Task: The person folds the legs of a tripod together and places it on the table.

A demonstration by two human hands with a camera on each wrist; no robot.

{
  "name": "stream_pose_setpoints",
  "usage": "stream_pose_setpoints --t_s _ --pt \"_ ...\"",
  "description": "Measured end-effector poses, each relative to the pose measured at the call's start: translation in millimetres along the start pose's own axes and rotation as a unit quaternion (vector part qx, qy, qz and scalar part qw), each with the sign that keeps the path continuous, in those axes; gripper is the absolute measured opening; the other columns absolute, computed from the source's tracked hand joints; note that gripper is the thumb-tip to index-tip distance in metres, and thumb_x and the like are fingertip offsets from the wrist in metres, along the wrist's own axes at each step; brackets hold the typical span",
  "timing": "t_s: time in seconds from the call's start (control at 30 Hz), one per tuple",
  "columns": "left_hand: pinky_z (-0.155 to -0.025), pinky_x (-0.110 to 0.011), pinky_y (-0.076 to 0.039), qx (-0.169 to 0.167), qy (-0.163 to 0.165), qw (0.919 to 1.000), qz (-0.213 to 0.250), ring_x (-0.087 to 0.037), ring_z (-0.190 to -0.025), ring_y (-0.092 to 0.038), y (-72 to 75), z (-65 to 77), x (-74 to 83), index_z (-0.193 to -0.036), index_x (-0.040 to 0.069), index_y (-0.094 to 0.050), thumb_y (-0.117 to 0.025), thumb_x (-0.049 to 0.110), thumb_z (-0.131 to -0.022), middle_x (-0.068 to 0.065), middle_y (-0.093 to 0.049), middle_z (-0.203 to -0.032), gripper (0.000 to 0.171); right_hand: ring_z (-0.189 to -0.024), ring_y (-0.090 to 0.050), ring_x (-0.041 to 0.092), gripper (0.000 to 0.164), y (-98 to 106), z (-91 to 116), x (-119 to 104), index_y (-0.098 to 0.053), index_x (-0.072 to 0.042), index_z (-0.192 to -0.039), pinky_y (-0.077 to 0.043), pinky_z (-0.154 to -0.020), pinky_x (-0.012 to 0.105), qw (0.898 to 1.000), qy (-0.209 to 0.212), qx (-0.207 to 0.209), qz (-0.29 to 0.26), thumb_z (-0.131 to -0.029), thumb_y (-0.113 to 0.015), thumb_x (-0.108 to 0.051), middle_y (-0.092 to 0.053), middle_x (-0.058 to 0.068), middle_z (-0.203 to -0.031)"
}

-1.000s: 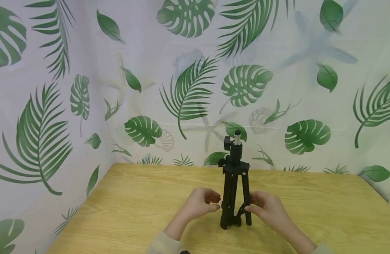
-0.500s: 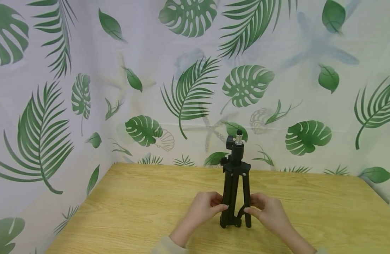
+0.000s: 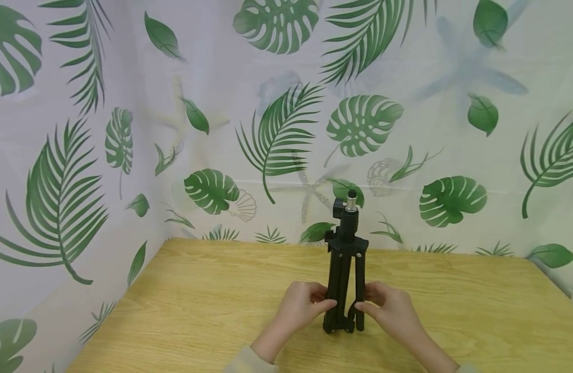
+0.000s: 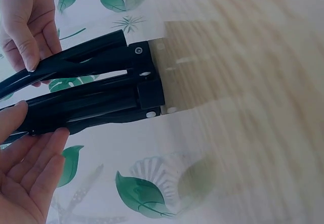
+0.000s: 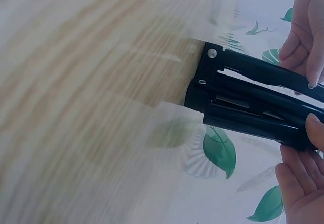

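A black tripod (image 3: 347, 228) with its legs nearly folded stands upright on the wooden table. My left hand (image 3: 299, 306) pinches the left legs low down, its thumb across their front and its fingers partly hidden behind. On the other side, my right hand (image 3: 395, 311) holds the right leg (image 3: 360, 274) between thumb and fingers. A narrow gap separates that leg from the others, with a brace near the bottom. In the left wrist view the tripod legs (image 4: 86, 100) lie between both hands. The right wrist view shows the leg joints (image 5: 202, 82) up close.
The wood-grain table (image 3: 212, 295) extends to both sides of the tripod. Behind and to the left rises a white cloth (image 3: 286, 223) printed with green leaves and pale starfish. A side knob (image 3: 339, 209) sticks out near the tripod's top.
My left hand has moved right and taken hold of the left legs. The right leg has swung slightly inward with my right hand, narrowing the gap.
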State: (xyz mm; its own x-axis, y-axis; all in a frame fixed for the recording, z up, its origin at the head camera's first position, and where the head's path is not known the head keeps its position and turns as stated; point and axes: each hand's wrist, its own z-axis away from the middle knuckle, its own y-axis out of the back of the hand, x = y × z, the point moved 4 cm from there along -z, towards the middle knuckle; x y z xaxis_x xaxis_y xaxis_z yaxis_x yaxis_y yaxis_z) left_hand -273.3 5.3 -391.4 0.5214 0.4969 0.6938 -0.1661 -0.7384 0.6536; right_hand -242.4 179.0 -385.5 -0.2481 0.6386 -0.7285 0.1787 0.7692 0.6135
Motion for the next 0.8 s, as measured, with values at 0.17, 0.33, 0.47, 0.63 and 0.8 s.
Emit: stream_pose_setpoints --t_s 0.17,0.33,0.47,0.63,0.8 --pt "-0.055 -0.015 -0.044 -0.007 -0.003 1.0000 -0.004 -0.001 -0.061 -0.056 -0.2 -0.8 -0.2 -0.089 0.002 -0.069 -0.065 0.023 -0.081 0.001 -0.066 -0.075 0.023 -0.078 -0.063 0.019 0.024 -3.0 -1.7 -2.6 -0.064 -0.001 -0.092 -0.050 -0.069 0.030 1.000 -0.001 0.002 0.000 -0.070 -0.073 -0.005 -0.066 0.006 -0.083" --pt "-0.055 -0.016 -0.045 -0.015 0.000 0.9999 0.001 -0.001 -0.062 -0.056 -0.9 -1.1 -1.1 -0.090 0.002 -0.069 -0.065 0.023 -0.081 0.001 -0.066 -0.075 0.023 -0.079 -0.063 0.020 0.023 -4.8 -2.6 -6.1 -0.064 -0.001 -0.091 -0.050 -0.069 0.031 1.000 -0.009 0.000 -0.006 -0.070 -0.073 -0.005 -0.066 0.006 -0.083" --pt "-0.056 -0.016 -0.045 -0.018 0.002 0.9998 0.007 -0.001 -0.062 -0.056 -1.0 -1.6 -1.4 -0.091 0.003 -0.069 -0.065 0.023 -0.081 0.001 -0.066 -0.076 0.023 -0.079 -0.063 0.021 0.024 -5.0 -2.4 -8.9 -0.064 0.000 -0.091 -0.050 -0.069 0.032 1.000 -0.004 0.002 -0.006 -0.070 -0.073 -0.005 -0.066 0.008 -0.083" --pt "-0.057 -0.016 -0.045 -0.019 -0.002 0.9997 0.013 -0.001 -0.062 -0.056 -0.4 -2.0 -0.3 -0.091 0.003 -0.069 -0.065 0.020 -0.082 0.001 -0.066 -0.076 0.020 -0.078 -0.063 0.021 0.024 -5.8 -2.3 -9.8 -0.064 0.000 -0.091 -0.050 -0.069 0.032 1.000 -0.002 0.005 0.000 -0.070 -0.074 -0.006 -0.066 0.008 -0.083" --pt "-0.057 -0.016 -0.045 -0.021 0.002 0.9996 0.017 -0.001 -0.063 -0.056 0.1 -1.8 0.1 -0.092 0.003 -0.069 -0.065 0.019 -0.082 0.001 -0.066 -0.076 0.020 -0.079 -0.063 0.021 0.025 -5.8 -3.1 -9.4 -0.063 0.000 -0.092 -0.050 -0.070 0.033 1.000 -0.006 -0.008 0.002 -0.070 -0.073 -0.007 -0.066 0.008 -0.083"
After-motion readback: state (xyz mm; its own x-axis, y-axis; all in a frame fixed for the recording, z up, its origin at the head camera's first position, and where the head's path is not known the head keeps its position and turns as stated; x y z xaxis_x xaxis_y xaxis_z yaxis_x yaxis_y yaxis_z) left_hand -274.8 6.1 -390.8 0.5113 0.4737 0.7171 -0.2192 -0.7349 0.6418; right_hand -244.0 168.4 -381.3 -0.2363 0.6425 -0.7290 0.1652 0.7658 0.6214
